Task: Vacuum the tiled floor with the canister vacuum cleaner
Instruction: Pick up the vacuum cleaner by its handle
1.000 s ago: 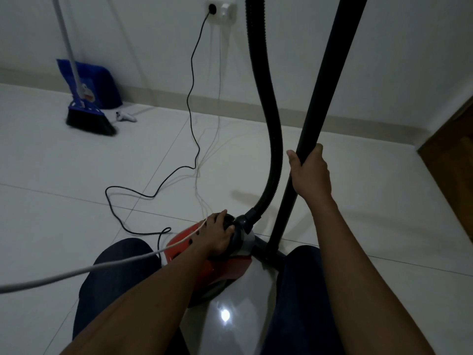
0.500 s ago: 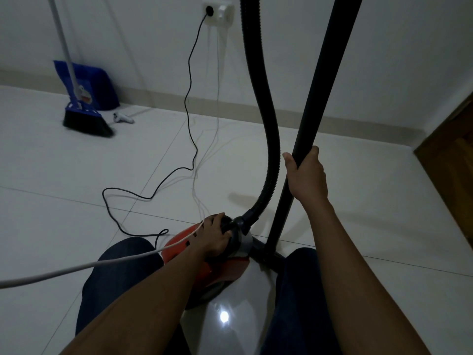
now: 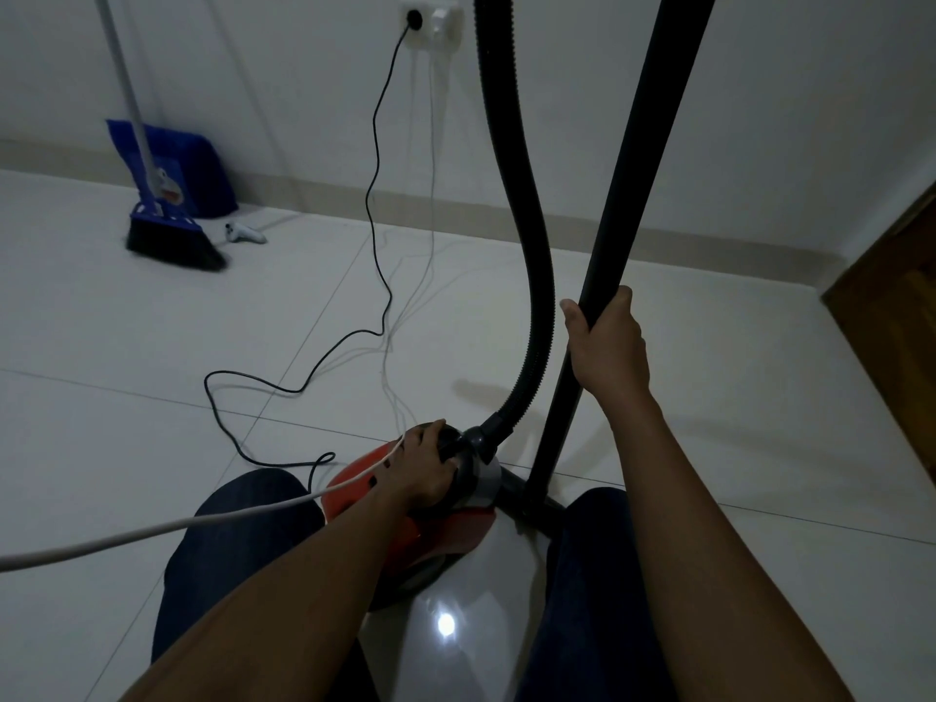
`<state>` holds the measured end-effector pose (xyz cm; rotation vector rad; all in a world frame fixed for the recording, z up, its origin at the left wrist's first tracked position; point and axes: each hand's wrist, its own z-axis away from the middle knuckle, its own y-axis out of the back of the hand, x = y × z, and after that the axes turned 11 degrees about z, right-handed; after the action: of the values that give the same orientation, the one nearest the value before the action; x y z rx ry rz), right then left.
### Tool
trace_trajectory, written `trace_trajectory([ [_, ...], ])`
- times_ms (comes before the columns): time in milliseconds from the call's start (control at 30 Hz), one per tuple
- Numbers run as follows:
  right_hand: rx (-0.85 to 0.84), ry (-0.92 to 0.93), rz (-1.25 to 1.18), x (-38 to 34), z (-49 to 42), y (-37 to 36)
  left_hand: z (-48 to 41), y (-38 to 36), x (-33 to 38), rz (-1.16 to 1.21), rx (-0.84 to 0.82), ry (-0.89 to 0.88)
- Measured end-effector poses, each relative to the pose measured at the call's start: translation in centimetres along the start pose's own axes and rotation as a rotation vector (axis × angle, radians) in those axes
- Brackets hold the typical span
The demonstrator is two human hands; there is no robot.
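Head view, down over floor (image 3: pixel 152 372)

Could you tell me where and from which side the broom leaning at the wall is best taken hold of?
Grip the broom on its pale handle, well above the blue head, coming from the open-floor side. It leans against the wall with the blue dustpan behind it, so the front looks free.

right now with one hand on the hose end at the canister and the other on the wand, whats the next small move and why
Probably press the hose connector home into the red canister. The left hand is cupped around it there, while the right hand only holds the wand upright. The black cord is already plugged into the wall socket.
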<state>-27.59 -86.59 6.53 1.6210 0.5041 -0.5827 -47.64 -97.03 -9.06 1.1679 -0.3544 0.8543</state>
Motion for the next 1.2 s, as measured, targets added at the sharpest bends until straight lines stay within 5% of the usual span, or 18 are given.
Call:
trace_trajectory([
  [767,-0.117,-0.028,-0.060,1.8,0.3,0.0,-0.4,1.9,-0.3,0.082,-0.007,-0.125],
  [933,-0.094,-0.046,-0.089,2.7,-1.6,0.3,-2.2,2.3,-0.8,-0.033,0.002,-0.112],
  [1200,-0.041,-0.113,-0.057,3.5,-4.6,1.8,-4.3,2.6,1.6,0.100,0.009,-0.140],
])
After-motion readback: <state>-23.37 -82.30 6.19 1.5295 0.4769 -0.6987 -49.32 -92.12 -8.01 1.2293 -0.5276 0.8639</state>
